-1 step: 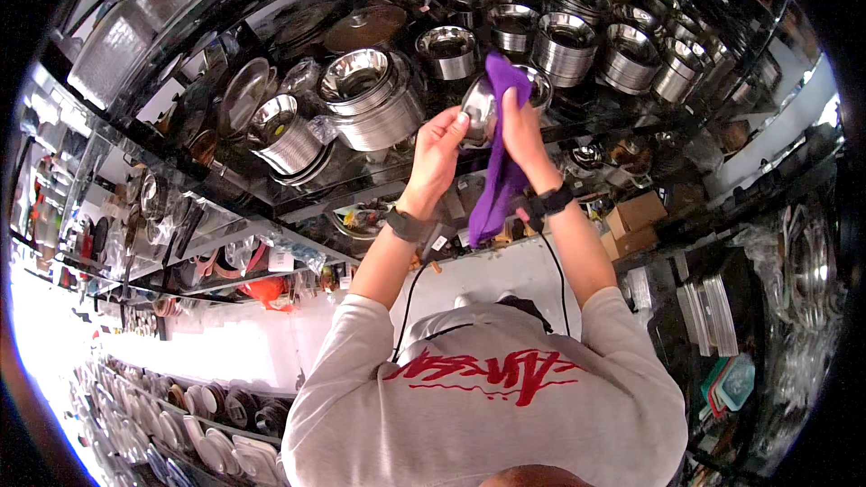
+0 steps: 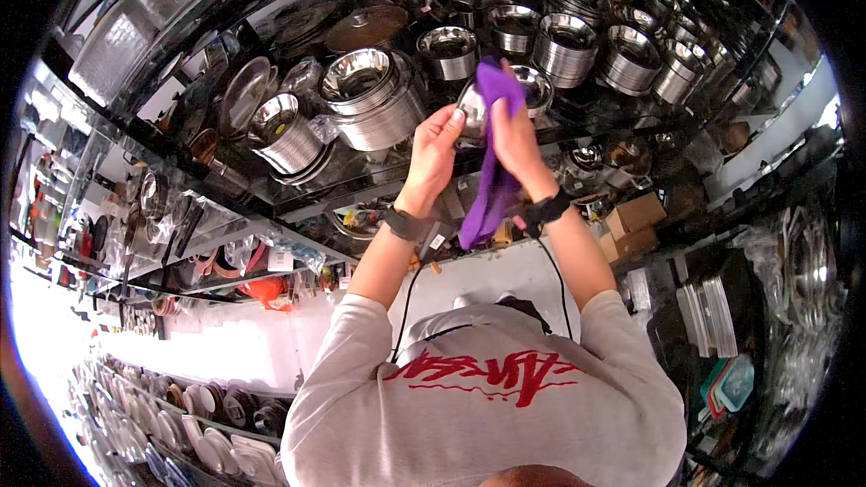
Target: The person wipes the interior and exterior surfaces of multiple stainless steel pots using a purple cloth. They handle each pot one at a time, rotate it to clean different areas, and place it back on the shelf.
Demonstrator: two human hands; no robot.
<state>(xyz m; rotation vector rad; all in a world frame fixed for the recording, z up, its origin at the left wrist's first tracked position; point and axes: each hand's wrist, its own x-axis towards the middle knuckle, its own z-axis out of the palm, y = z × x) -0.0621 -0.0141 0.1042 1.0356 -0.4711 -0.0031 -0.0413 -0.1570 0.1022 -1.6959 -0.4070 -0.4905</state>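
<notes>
A metal bowl (image 2: 474,119) is pinched by the left hand (image 2: 435,150). A purple cloth (image 2: 490,201) is clamped against it by the right hand (image 2: 517,142). Other bowls (image 2: 379,133) are stacked at left.

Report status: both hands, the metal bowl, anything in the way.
Left hand gripping metal bowl by its edge. Right hand holding purple cloth at bowl's right side. Stacked bowls beyond; no obstruction seen.

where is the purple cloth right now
In the head view, the purple cloth is right of centre, in the right hand, over the right side of the metal bowl that the left hand holds.
</notes>
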